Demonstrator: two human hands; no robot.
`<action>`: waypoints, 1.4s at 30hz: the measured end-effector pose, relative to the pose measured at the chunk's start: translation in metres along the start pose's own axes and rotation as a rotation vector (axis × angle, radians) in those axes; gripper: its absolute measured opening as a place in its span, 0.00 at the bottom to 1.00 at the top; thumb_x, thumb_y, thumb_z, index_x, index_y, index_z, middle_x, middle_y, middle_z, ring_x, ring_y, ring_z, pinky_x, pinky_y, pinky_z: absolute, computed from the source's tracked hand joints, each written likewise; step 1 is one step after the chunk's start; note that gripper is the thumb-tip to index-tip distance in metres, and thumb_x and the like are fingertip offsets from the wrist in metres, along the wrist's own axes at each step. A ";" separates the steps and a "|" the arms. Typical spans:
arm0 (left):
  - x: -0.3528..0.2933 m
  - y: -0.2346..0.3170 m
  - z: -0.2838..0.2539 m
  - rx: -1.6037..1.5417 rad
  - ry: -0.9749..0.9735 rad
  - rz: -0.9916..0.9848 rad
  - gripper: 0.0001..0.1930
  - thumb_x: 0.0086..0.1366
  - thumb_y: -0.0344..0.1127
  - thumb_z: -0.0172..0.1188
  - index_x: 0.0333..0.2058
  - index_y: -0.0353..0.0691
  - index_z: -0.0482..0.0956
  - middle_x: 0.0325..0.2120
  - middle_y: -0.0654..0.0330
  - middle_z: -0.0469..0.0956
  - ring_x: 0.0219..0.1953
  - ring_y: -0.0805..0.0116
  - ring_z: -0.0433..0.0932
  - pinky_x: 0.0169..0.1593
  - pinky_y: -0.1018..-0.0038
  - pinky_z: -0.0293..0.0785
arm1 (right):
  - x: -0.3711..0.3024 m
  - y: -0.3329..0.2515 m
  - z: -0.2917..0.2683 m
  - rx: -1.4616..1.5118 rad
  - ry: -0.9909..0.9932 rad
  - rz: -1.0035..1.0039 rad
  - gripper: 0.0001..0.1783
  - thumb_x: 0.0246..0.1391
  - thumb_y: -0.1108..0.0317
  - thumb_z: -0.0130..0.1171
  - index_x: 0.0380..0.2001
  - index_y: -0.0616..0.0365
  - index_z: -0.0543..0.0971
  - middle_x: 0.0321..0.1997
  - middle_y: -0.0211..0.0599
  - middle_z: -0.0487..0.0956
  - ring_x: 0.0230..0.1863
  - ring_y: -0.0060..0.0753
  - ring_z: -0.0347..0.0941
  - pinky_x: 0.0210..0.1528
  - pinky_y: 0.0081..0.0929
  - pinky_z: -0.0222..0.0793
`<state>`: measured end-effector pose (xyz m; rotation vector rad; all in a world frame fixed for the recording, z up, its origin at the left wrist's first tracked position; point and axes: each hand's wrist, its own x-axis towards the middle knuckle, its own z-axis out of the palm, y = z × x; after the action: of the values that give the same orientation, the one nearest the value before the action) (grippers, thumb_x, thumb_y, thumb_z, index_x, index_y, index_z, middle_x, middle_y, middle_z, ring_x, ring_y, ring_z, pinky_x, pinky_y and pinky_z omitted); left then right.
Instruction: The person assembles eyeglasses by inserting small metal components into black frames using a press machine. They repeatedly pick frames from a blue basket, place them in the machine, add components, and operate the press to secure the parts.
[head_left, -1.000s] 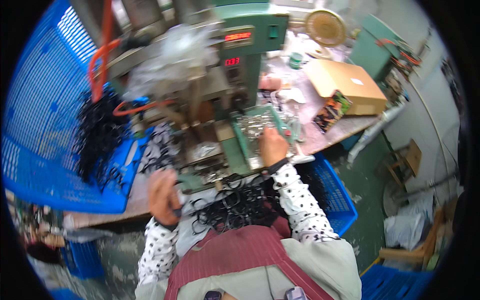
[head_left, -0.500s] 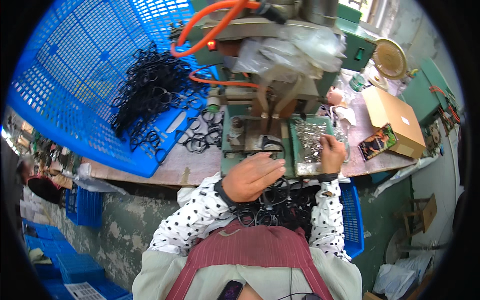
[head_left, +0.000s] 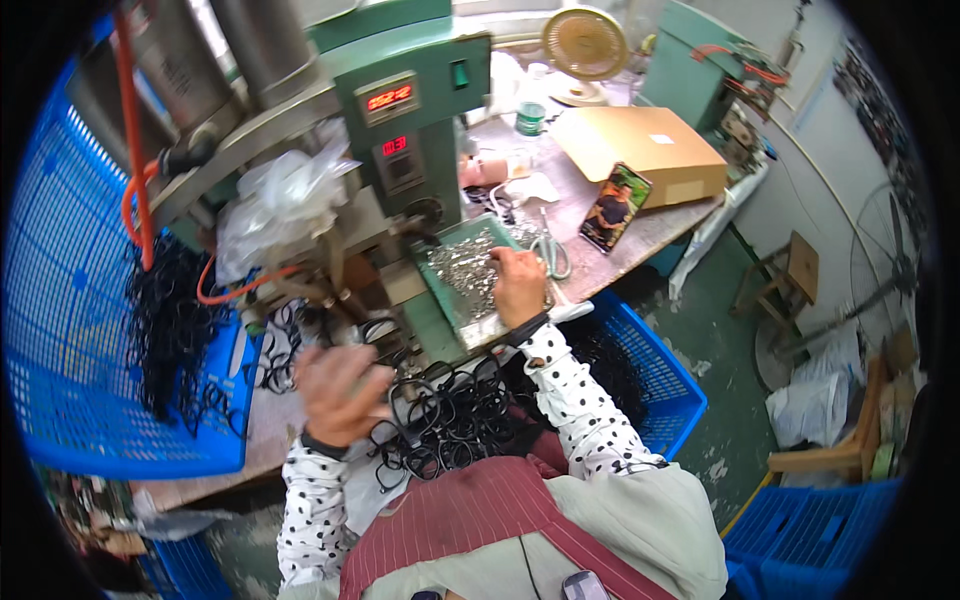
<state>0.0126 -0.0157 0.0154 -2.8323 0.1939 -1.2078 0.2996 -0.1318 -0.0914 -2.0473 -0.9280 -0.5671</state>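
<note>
Initially, at the far left, a blue basket (head_left: 60, 360) stood tipped toward the work surface (head_left: 268, 420), with a bundle of black loops (head_left: 165, 340) inside it. Additional dark loops (head_left: 280, 350) lay on the surface beside the basket's right edge. The left hand (head_left: 343, 395) was positioned above the near edge of the surface, in front of those loops; it was blurred, so finger spread and any held item could not be determined. Beyond it, a clear plastic bag (head_left: 285, 205) hung on the green machine (head_left: 410, 210). A pile of black loops (head_left: 450, 420) extended from the machine's near edge to the apron (head_left: 450, 510). Right of the machine was a green tray (head_left: 438, 325); small metal pieces (head_left: 465, 265) covered its far portion, and its near left corner was bare. The right hand (head_left: 522, 288) reached over the tray's right edge, touching or just above the pieces. Its fingers were bent, tips close together; whether they gripped a piece could not be determined. Scissors (head_left: 551, 258) lay just beyond that edge. Farther right, a phone (head_left: 615, 207) stood tilted before the left end of a cardboard box (head_left: 640, 150), near the right end of the surface.
</note>
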 end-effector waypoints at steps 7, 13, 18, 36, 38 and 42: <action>-0.136 -0.114 0.048 0.820 -0.314 -1.162 0.17 0.63 0.52 0.57 0.45 0.51 0.79 0.51 0.57 0.71 0.54 0.53 0.64 0.53 0.46 0.56 | 0.004 -0.009 -0.012 0.048 -0.007 -0.034 0.05 0.46 0.72 0.61 0.27 0.47 0.79 0.27 0.25 0.79 0.39 0.35 0.71 0.42 0.40 0.59; -0.158 -0.112 0.066 0.880 -0.247 -1.015 0.18 0.63 0.51 0.57 0.45 0.47 0.77 0.41 0.60 0.75 0.50 0.58 0.67 0.51 0.51 0.59 | 0.004 -0.007 -0.014 0.051 0.000 -0.061 0.05 0.43 0.71 0.63 0.24 0.44 0.82 0.28 0.21 0.80 0.40 0.33 0.70 0.43 0.39 0.59; -0.143 -0.102 0.034 0.244 0.179 -1.060 0.12 0.69 0.38 0.53 0.45 0.35 0.72 0.40 0.51 0.73 0.39 0.55 0.72 0.45 0.66 0.68 | 0.007 -0.026 -0.013 0.156 -0.018 -0.073 0.07 0.43 0.71 0.63 0.28 0.44 0.84 0.28 0.27 0.80 0.37 0.38 0.72 0.40 0.37 0.64; 0.031 0.020 0.011 -0.258 0.170 -0.147 0.26 0.48 0.26 0.65 0.50 0.36 0.75 0.36 0.58 0.78 0.33 0.58 0.76 0.41 0.62 0.74 | 0.014 -0.149 -0.047 1.057 -0.454 0.349 0.17 0.43 0.74 0.67 0.39 0.63 0.77 0.33 0.36 0.83 0.28 0.15 0.74 0.26 0.15 0.62; 0.025 0.019 0.013 -0.270 0.158 -0.119 0.26 0.48 0.27 0.65 0.50 0.36 0.75 0.36 0.58 0.78 0.32 0.58 0.75 0.41 0.62 0.74 | 0.019 -0.156 -0.049 1.021 -0.453 0.325 0.21 0.42 0.75 0.68 0.42 0.64 0.74 0.34 0.38 0.83 0.29 0.16 0.75 0.27 0.14 0.64; 0.022 0.026 0.011 -0.272 0.156 -0.037 0.24 0.50 0.28 0.64 0.49 0.36 0.76 0.34 0.58 0.78 0.32 0.59 0.75 0.40 0.64 0.73 | 0.024 -0.171 -0.047 1.079 -0.413 0.344 0.24 0.40 0.77 0.68 0.43 0.64 0.71 0.31 0.37 0.82 0.30 0.18 0.76 0.29 0.16 0.67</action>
<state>0.0331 -0.0447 0.0211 -2.9768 0.3391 -1.5199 0.1792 -0.0902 0.0345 -1.2595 -0.8061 0.4970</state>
